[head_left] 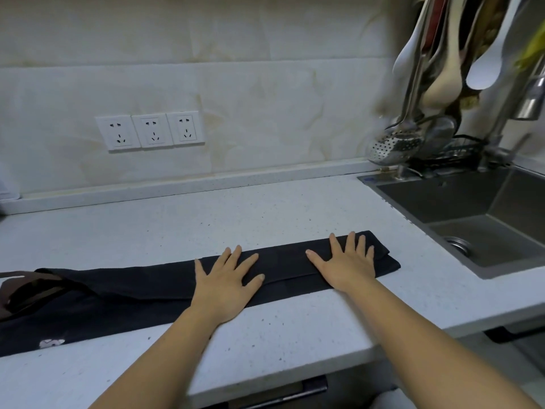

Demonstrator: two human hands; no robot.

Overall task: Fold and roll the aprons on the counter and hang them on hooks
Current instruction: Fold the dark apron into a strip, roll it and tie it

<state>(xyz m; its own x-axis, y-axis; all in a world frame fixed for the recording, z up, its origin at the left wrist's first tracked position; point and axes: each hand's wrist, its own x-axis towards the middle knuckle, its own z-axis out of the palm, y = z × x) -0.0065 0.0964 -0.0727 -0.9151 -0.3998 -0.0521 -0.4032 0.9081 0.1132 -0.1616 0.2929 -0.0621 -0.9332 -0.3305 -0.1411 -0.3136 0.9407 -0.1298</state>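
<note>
A black apron (165,286), folded into a long narrow strip, lies across the white speckled counter (265,335), its right end near the sink (477,219). The left hand (225,283) and right hand (346,262) both press flat on the strip, fingers straight and spread, gripping nothing. Three wall sockets (150,130) and hanging utensils (436,84) appear behind.

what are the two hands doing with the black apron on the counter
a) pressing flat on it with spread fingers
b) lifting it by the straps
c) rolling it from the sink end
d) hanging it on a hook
a: the left hand and right hand lie palm down with straight, spread fingers on the black apron, which is folded into a long strip on the counter.
</note>
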